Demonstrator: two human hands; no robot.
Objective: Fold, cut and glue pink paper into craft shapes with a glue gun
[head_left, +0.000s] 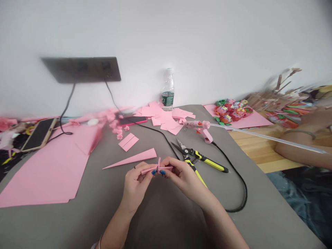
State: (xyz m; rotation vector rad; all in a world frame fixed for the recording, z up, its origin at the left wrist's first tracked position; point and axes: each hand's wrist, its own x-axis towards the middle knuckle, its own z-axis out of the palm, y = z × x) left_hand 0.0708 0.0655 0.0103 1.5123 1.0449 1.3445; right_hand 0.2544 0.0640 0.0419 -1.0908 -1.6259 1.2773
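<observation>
Pinching a folded pink strip [157, 168] between them, the left hand [137, 185] and right hand [181, 176] meet near the middle of the grey-topped table [155, 221], their fingertips closed on the strip's gathered centre, with both ends sticking out sideways. Blue-painted fingernails [158, 172] show at the pinch. Just beyond the left hand lies a long pink wedge [135, 158], with a small creased pink rectangle [128, 141] above it. Yellow-and-black-handled snips [199, 160] sit just beyond the right hand, near a pink hot glue gun [203, 129] with a long glue stick [269, 138] running towards the right edge. A black cord [238, 180] loops across the table's right side. Loose pink squares [166, 117] are heaped along the far edge beside a clear plastic bottle [168, 90], and a red-cased phone [133, 120] lies just left of them. Large pink sheets [44, 173] cover the left side, with a gold-framed phone [38, 135] in the far left corner. Beyond the far right corner, colourful paper flowers [230, 112] rest on a pink sheet [238, 117], and another person's bare forearm [298, 145], wearing a bangle, enters from the right.
</observation>
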